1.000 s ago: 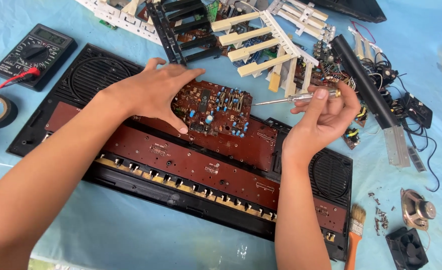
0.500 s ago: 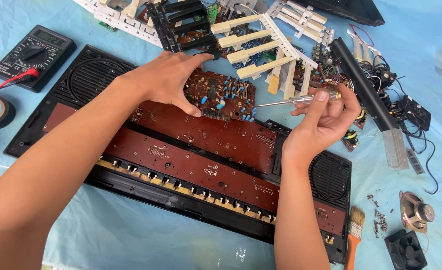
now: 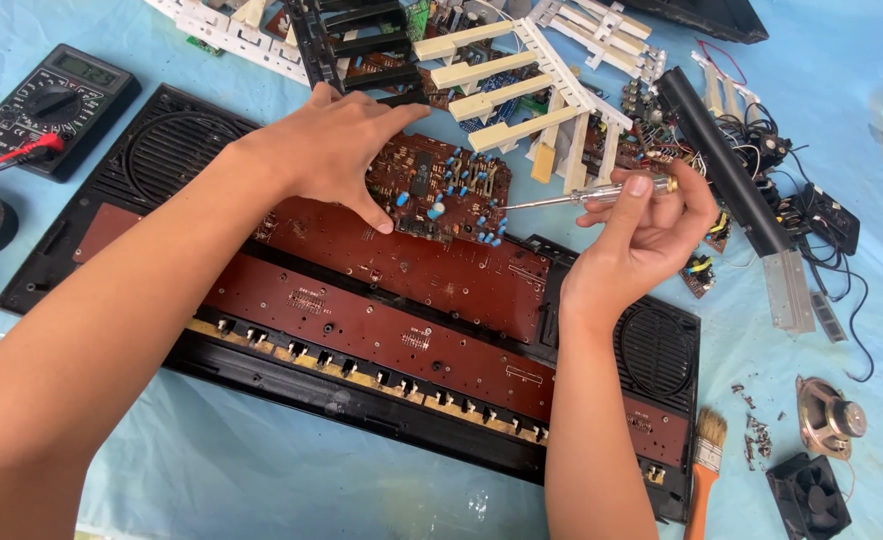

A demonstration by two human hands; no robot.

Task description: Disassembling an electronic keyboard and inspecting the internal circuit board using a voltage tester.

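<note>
Left hand [image 3: 346, 150] fingers pinching edge of small circuit board [image 3: 439, 190], tilted above keyboard case [image 3: 361, 330]. Right hand [image 3: 641, 235] fingers pinching screwdriver [image 3: 586, 195], tip near board.

a small brown circuit board [image 3: 441, 190] studded with blue capacitors sat tilted over the opened keyboard chassis [image 3: 361, 330]; a clear-handled screwdriver [image 3: 586, 195] lay level beside it.
</note>
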